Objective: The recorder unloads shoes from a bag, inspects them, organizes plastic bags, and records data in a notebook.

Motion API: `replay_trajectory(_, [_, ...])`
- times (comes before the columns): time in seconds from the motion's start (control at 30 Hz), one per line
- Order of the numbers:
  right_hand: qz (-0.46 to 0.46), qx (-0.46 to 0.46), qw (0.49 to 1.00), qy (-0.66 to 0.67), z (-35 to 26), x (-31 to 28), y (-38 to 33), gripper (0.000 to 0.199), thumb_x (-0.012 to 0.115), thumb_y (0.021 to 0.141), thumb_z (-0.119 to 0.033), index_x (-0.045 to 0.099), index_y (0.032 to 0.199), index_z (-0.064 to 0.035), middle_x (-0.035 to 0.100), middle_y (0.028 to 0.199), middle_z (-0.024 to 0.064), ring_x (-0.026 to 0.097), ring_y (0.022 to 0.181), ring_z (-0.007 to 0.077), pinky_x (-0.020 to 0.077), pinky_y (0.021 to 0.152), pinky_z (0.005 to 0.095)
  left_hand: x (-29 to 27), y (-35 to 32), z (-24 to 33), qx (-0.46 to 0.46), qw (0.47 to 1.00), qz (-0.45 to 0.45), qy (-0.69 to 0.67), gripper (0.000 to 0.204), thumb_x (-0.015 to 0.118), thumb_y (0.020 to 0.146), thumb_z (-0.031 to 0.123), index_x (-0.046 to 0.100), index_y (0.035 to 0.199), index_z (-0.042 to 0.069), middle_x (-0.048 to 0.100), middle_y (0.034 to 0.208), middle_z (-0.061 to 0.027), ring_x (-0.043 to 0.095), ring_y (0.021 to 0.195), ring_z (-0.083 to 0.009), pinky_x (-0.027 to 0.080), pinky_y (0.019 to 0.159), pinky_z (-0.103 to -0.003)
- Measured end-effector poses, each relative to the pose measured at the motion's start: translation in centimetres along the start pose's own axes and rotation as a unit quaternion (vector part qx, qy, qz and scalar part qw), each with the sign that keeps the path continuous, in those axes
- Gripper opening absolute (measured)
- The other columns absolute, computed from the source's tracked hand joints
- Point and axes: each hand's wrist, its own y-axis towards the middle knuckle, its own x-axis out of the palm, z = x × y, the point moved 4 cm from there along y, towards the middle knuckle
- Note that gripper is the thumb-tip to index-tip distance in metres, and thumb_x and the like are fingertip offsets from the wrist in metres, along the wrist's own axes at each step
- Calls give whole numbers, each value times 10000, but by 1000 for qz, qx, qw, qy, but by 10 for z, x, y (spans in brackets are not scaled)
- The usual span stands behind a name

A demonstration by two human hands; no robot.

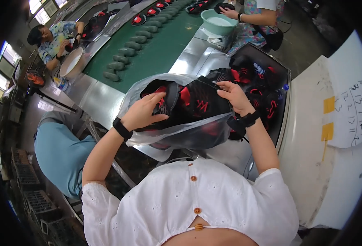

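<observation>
A clear plastic bag full of black and red shoe uppers stands open in front of me. My left hand rests on the uppers at the bag's left side, fingers spread and thumb apart. Under its fingertips is a black upper with red lining and grey edging. My right hand pinches the top edge of another black upper with red crossed stitching, at the bag's right side. Lower pieces in the bag show only dimly through the plastic.
A dark tray of black and red uppers lies to the right. Beyond the bag, a green conveyor belt carries rows of grey-green foot-shaped pieces. Co-workers handle dark pieces by a green basin and a beige basin. Someone in blue bends at left.
</observation>
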Motion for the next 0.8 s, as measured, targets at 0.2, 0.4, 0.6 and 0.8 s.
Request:
replay_trajectory(0.2, [-182, -151, 913, -331, -67, 67, -18, 213, 617, 813, -95, 638, 1012, -23, 659, 958, 66, 595, 899, 140, 458, 824, 280, 3, 53, 14, 113, 990, 13, -83, 762, 756, 653, 241, 381, 1273, 6, 444, 1268, -212, 441, 1145, -363, 367, 952, -407])
replay_trajectory(0.4, [-229, -114, 962, -95, -24, 49, -22, 483, 498, 920, -232, 360, 1327, -13, 528, 1178, 71, 489, 1036, 117, 393, 880, 254, -3, 26, 15, 59, 985, -1, -162, 323, 671, 774, 238, 610, 958, -20, 628, 816, -163, 602, 721, -255, 467, 677, -336])
replay_trajectory(0.6, [-269, 91, 831, -478, 60, -2, -80, 665, 635, 817, -265, 328, 1341, 7, 432, 1320, 176, 386, 1249, 261, 298, 1034, 344, 8, -6, -52, -142, 749, 124, -635, 292, 565, 885, 161, 555, 1129, 0, 634, 918, -25, 577, 777, -63, 486, 719, -232])
replay_trajectory(0.8, [-13, -73, 990, -119, -14, 54, -21, 709, 701, 715, -24, 292, 1293, 0, 445, 1237, 142, 482, 1109, 224, 406, 936, 352, 30, 22, 25, -81, 780, -2, -620, 430, 498, 925, 169, 370, 1293, -12, 517, 1183, -91, 483, 1069, -124, 406, 912, -273])
